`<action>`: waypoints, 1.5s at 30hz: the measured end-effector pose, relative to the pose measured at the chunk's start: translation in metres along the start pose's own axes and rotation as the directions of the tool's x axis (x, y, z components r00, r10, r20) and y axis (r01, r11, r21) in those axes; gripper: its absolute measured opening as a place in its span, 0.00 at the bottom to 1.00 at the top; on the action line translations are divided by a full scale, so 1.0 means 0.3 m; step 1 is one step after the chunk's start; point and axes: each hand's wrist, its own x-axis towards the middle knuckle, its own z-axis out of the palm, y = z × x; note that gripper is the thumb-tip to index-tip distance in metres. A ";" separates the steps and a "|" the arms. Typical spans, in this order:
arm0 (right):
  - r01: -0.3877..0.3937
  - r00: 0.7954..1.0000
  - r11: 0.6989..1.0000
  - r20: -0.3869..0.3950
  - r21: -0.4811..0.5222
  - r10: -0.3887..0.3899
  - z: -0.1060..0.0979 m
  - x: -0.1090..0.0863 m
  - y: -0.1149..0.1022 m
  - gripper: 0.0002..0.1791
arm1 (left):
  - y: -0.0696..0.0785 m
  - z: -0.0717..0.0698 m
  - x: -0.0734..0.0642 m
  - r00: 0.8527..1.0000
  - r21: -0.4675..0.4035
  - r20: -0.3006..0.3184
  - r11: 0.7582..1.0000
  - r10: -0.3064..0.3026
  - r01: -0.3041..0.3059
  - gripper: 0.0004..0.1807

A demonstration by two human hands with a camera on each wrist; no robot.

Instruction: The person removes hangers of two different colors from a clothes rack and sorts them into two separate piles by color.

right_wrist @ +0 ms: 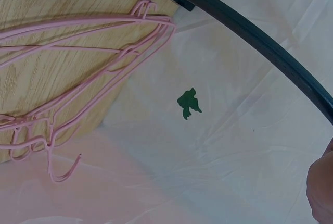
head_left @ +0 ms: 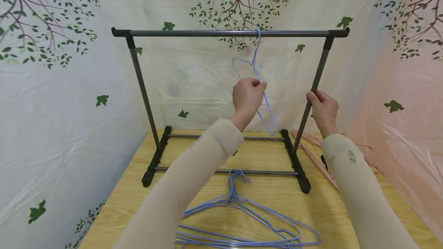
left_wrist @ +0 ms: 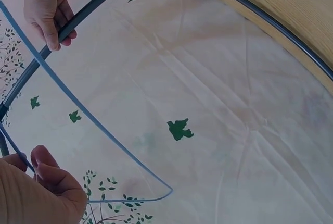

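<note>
A blue wire hanger [head_left: 270, 112] hangs by its hook from the top bar of a dark garment rack [head_left: 194, 33], turned nearly edge-on to the head view. My left hand [head_left: 248, 94] pinches one side of it between thumb and fingers; the left wrist view shows this hand [left_wrist: 49, 187] and the hanger [left_wrist: 104, 125] close up. With thumb and fingers my right hand [head_left: 324, 110] grips the rack's right upright post [head_left: 316, 74]. Only the edge of that hand [right_wrist: 320, 185] shows in the right wrist view, beside the post [right_wrist: 260, 44].
Several blue hangers [head_left: 238, 199] lie in a pile on the wooden table [head_left: 207, 156], in front of the rack. Pink hangers [right_wrist: 88, 86] lie at the table's right side, beyond the rack's right foot [head_left: 295, 164]. A printed cloth [head_left: 194, 87] surrounds the table.
</note>
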 end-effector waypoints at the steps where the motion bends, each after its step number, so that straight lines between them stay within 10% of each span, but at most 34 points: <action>1: -0.002 1.000 1.000 0.001 0.000 0.002 0.000 0.000 0.000 0.28 | -0.002 -0.002 0.002 1.000 -0.010 -0.009 1.000 0.000 0.000 0.10; 23: 0.016 1.000 1.000 -0.013 -0.010 -0.017 0.002 0.003 0.003 0.28 | -0.038 -0.118 0.019 0.993 -0.252 -0.027 0.960 0.116 -0.119 0.07; 31: -0.002 1.000 1.000 0.004 0.000 0.002 0.001 -0.001 0.002 0.26 | -0.051 -0.168 -0.017 0.993 -0.307 0.052 0.948 0.110 -0.089 0.06; 45: -0.003 1.000 1.000 -0.009 -0.007 0.003 0.002 0.007 0.002 0.29 | -0.254 -0.307 -0.115 0.969 -0.287 0.222 0.957 0.109 -0.042 0.10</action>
